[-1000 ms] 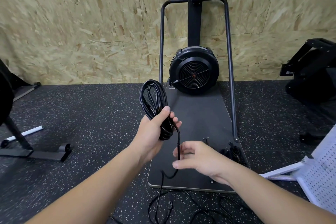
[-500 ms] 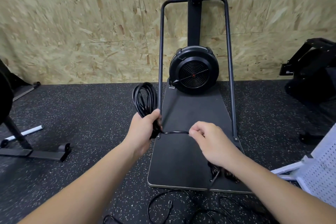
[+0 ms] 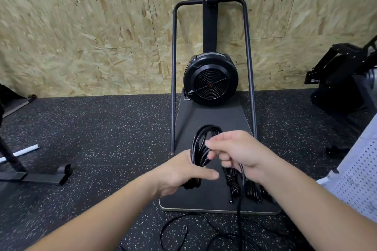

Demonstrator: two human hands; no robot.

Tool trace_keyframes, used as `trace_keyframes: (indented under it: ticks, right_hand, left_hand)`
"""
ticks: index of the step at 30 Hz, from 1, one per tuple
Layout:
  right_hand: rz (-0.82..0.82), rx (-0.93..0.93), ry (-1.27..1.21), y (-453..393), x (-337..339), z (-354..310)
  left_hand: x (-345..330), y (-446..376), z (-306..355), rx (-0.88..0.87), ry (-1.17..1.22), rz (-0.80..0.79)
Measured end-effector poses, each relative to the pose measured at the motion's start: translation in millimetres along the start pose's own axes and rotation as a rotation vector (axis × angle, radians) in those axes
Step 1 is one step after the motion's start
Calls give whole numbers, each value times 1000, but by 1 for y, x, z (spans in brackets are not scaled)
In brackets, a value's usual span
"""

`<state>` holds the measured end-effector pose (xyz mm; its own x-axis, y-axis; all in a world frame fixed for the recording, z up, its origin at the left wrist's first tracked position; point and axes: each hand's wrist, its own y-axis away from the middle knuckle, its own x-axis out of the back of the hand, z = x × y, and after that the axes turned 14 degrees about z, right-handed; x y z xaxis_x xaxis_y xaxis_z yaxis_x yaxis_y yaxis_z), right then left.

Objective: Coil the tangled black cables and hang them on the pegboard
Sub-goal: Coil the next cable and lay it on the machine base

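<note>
Right hand point(image 3: 238, 153) crossed onto glossy looped cable point(image 3: 201, 146).

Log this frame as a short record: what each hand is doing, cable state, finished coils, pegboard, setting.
left hand: grips the black cable coil at its lower part
right hand: pinches the free strand at the coil, guiding it
loose cable: lies tangled on the floor, a plug showing
finished bundles: wrapped coils lie on the machine's platform
pegboard: white, at the right edge; no cable seen on it
setting: speckled rubber floor, chipboard wall, fan machine
</note>
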<state>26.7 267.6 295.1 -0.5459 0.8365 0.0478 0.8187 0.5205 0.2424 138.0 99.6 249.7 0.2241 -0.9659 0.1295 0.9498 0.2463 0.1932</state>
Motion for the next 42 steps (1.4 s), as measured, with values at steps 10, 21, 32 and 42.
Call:
trace_keyframes:
  ticks: [10, 21, 32, 42]
  right_hand:
    - [220, 287, 123, 2, 7, 3]
    - [286, 416, 221, -2, -9, 0]
    - [391, 379, -160, 4, -4, -8]
    - [-65, 105, 377, -7, -21, 51]
  left_hand:
    - [5, -20, -7, 111, 362, 446]
    - [-15, -2, -5, 14, 262, 243]
    - [-26, -1, -2, -21, 373, 212]
    - [5, -12, 10, -87, 579, 397]
